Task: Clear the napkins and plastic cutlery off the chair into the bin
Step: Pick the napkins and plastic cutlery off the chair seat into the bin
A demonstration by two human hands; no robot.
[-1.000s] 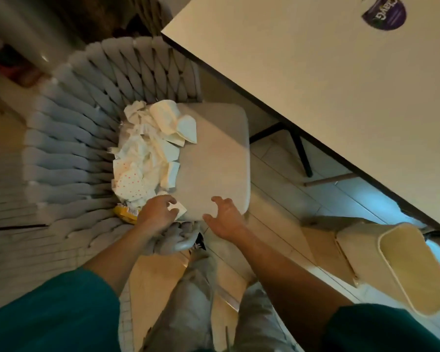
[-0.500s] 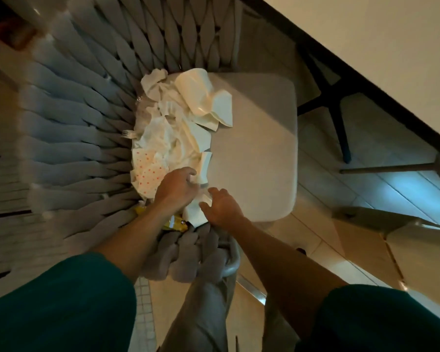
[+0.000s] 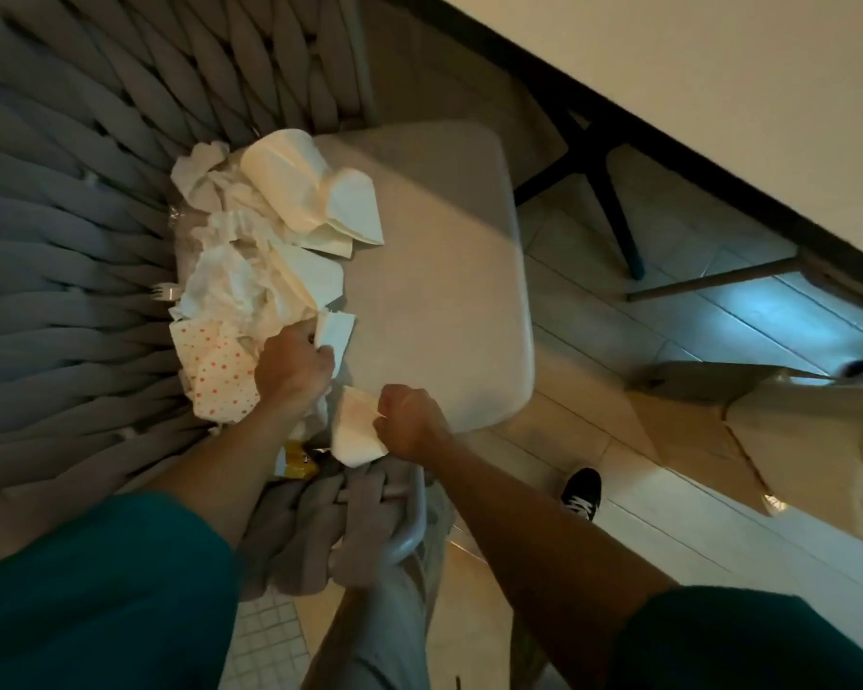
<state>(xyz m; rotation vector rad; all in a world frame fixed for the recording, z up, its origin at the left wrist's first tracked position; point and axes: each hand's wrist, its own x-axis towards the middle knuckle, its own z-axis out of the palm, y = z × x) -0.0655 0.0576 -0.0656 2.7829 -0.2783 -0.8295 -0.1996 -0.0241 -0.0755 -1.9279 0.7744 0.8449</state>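
Observation:
A heap of crumpled white napkins (image 3: 250, 271) lies along the left side of the chair's beige seat cushion (image 3: 434, 271), with a red-dotted napkin (image 3: 215, 371) at its near end. A clear plastic fork (image 3: 163, 291) pokes out at the heap's left edge. My left hand (image 3: 292, 366) is closed on a folded white napkin (image 3: 337, 331) at the heap's near edge. My right hand (image 3: 409, 420) grips another folded white napkin (image 3: 355, 425) at the seat's front corner. The cream bin (image 3: 818, 440) stands on the floor to the right, partly cut off.
The chair has a woven grey backrest (image 3: 71, 271) curving around the left. A yellow wrapper (image 3: 297, 463) lies at the seat's front edge. A pale table (image 3: 693, 67) with dark legs overhangs the upper right. My shoe (image 3: 581, 490) stands on the tiled floor.
The view has closed in on the chair. My left hand moved up onto the heap and closed on a napkin. My right hand shifted left and closed on the folded napkin at the front corner.

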